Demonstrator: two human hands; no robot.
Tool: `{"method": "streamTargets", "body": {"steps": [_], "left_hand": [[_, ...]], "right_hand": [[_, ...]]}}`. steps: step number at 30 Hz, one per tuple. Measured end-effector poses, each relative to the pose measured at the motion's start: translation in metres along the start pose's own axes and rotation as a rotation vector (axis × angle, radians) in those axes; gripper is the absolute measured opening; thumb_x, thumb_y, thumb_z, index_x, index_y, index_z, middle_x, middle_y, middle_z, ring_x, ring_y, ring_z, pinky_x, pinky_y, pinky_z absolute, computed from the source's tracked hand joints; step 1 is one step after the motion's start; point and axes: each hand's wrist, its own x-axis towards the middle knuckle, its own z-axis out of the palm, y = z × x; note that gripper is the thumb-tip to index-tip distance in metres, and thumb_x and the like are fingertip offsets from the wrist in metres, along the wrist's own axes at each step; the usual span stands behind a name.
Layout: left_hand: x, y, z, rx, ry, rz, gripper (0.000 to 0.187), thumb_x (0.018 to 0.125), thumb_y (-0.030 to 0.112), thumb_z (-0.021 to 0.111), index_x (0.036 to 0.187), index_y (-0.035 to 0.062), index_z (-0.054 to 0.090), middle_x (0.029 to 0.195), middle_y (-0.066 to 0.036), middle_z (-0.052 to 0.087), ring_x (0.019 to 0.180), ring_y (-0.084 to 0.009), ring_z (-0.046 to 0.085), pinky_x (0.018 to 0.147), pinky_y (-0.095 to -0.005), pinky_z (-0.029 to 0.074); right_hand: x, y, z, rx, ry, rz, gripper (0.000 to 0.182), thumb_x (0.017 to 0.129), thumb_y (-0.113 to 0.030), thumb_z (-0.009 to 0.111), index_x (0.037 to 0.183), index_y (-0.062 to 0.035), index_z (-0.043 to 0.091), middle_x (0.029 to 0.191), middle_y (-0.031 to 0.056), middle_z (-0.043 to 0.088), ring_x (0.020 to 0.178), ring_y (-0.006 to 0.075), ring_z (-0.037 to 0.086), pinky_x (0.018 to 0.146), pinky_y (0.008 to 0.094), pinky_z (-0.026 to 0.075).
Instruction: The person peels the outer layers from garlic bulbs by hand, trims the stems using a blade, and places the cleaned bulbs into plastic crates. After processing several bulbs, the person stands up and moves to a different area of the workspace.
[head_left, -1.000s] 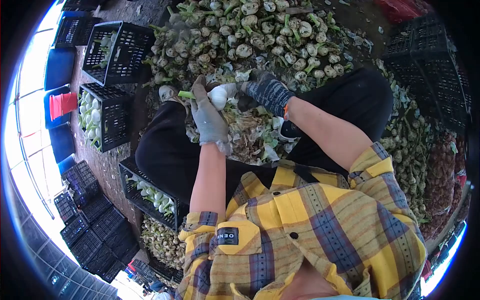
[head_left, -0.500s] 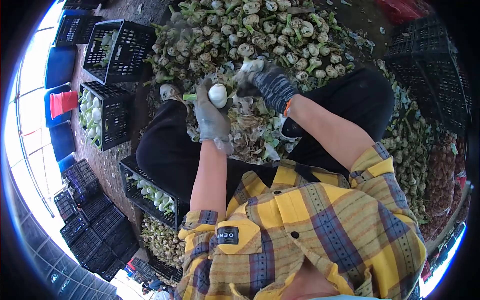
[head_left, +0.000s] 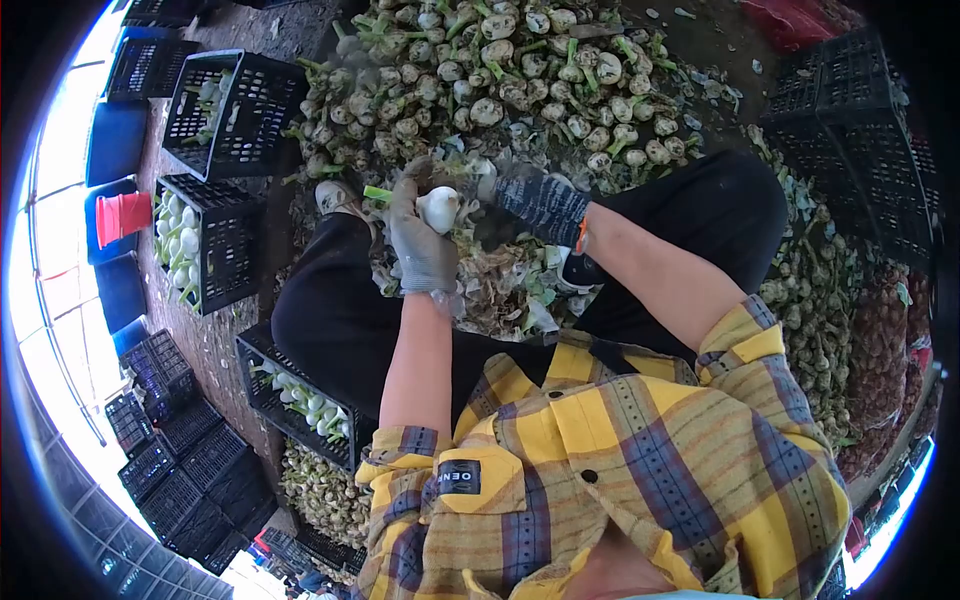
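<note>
A peeled white garlic bulb (head_left: 438,209) with a short green stem stub pointing left is held in my left hand (head_left: 415,225), which wears a grey glove with its fingers wrapped round the bulb. Just right of it is my right hand (head_left: 530,200), in a dark mottled glove with an orange cuff edge. Its fingertips are smeared by motion, and what they hold, if anything, is unclear. Below both hands, peeled skins and leaf scraps (head_left: 500,290) lie between my legs.
A large heap of unpeeled bulbs (head_left: 480,75) spreads ahead. Black crates with white bulbs (head_left: 225,245) stand at the left, one crate (head_left: 300,395) beside my leg. Stacked black crates (head_left: 850,140) and more bulbs (head_left: 810,320) are at the right. A red bucket (head_left: 124,216) stands far left.
My right hand has moved slightly down; the pale piece seen at its fingertips before is no longer distinct. The bulb in my left hand has tilted a little.
</note>
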Motion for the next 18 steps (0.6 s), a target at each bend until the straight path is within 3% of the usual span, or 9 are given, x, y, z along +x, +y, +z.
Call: {"method": "streamTargets", "body": {"steps": [1, 2, 5, 7, 8, 11, 12, 15, 18], "left_hand": [[-0.001, 0.001, 0.005, -0.012, 0.017, -0.033, 0.03, 0.088, 0.02, 0.045, 0.11, 0.0028, 0.055, 0.104, -0.007, 0.056, 0.09, -0.0194, 0.058, 0.077, -0.0324, 0.05], [0.005, -0.008, 0.001, 0.073, -0.046, 0.084, 0.029, 0.088, 0.021, 0.046, 0.109, 0.0038, 0.057, 0.103, -0.006, 0.057, 0.084, -0.0184, 0.059, 0.073, -0.0328, 0.051], [0.013, -0.013, -0.001, -0.012, -0.075, -0.048, 0.029, 0.088, 0.021, 0.045, 0.108, 0.0039, 0.057, 0.106, -0.007, 0.056, 0.083, -0.0188, 0.059, 0.072, -0.0325, 0.052], [0.013, -0.015, 0.002, -0.01, -0.101, -0.032, 0.029, 0.089, 0.021, 0.044, 0.108, 0.0039, 0.057, 0.105, -0.007, 0.056, 0.083, -0.0182, 0.059, 0.071, -0.0313, 0.052], [0.011, -0.014, 0.003, -0.008, -0.113, -0.023, 0.028, 0.089, 0.021, 0.044, 0.108, 0.0039, 0.057, 0.105, -0.008, 0.057, 0.083, -0.0178, 0.059, 0.07, -0.0307, 0.052], [0.004, -0.003, 0.013, 0.245, -0.149, 0.112, 0.028, 0.089, 0.02, 0.042, 0.106, 0.0029, 0.057, 0.1, -0.009, 0.059, 0.083, -0.0161, 0.059, 0.073, -0.0284, 0.051], [0.005, -0.009, 0.016, 0.479, -0.167, 0.416, 0.027, 0.09, 0.018, 0.042, 0.105, 0.0026, 0.057, 0.091, -0.007, 0.061, 0.08, -0.0134, 0.058, 0.07, -0.0259, 0.049], [0.034, 0.009, 0.008, 0.349, -0.241, 0.127, 0.026, 0.09, 0.019, 0.044, 0.105, 0.0013, 0.057, 0.086, -0.005, 0.062, 0.076, -0.0123, 0.057, 0.067, -0.0236, 0.047], [0.025, 0.025, 0.029, 0.51, -0.312, 0.097, 0.028, 0.092, 0.022, 0.044, 0.104, 0.0004, 0.058, 0.079, -0.004, 0.061, 0.066, -0.0108, 0.055, 0.059, -0.0228, 0.043]], "right_hand": [[0.001, 0.0, 0.001, -0.027, 0.015, -0.006, 0.037, 0.078, -0.033, 0.068, 0.096, -0.0011, 0.061, 0.077, 0.0109, 0.063, 0.065, 0.0176, 0.063, 0.059, 0.0287, 0.052], [0.004, 0.0, 0.003, -0.052, 0.031, -0.013, 0.037, 0.078, -0.033, 0.068, 0.095, -0.0008, 0.061, 0.077, 0.0107, 0.063, 0.066, 0.0174, 0.063, 0.058, 0.0285, 0.052], [0.004, 0.006, -0.003, -0.047, 0.038, -0.047, 0.033, 0.078, -0.029, 0.068, 0.094, -0.0018, 0.062, 0.077, 0.01, 0.064, 0.065, 0.0152, 0.063, 0.057, 0.0272, 0.051], [0.007, 0.011, -0.011, -0.131, 0.046, -0.14, 0.031, 0.078, -0.027, 0.068, 0.095, -0.0023, 0.062, 0.077, 0.0094, 0.064, 0.064, 0.0139, 0.062, 0.057, 0.0266, 0.05], [0.001, 0.007, -0.01, -0.266, 0.074, -0.083, 0.033, 0.081, -0.03, 0.061, 0.098, -0.0025, 0.062, 0.083, 0.0138, 0.065, 0.071, 0.0209, 0.064, 0.064, 0.033, 0.051], [0.003, 0.015, -0.022, -1.382, 0.346, -0.344, 0.039, 0.082, -0.036, 0.055, 0.1, -0.0011, 0.061, 0.091, 0.0196, 0.064, 0.084, 0.0308, 0.062, 0.075, 0.0402, 0.049], [-0.002, 0.015, -0.027, -1.601, 0.345, -0.219, 0.047, 0.082, -0.04, 0.049, 0.105, -0.0013, 0.059, 0.1, 0.024, 0.059, 0.095, 0.0365, 0.056, 0.082, 0.0446, 0.045], [0.007, 0.026, -0.037, -1.408, 0.368, -0.147, 0.049, 0.083, -0.044, 0.048, 0.113, -0.0051, 0.057, 0.107, 0.0203, 0.058, 0.094, 0.0317, 0.058, 0.08, 0.0418, 0.046], [0.001, 0.009, -0.015, -0.377, 0.289, -0.136, 0.054, 0.085, -0.05, 0.041, 0.12, -0.0111, 0.052, 0.115, 0.0157, 0.054, 0.097, 0.0299, 0.056, 0.081, 0.0462, 0.045]]}}
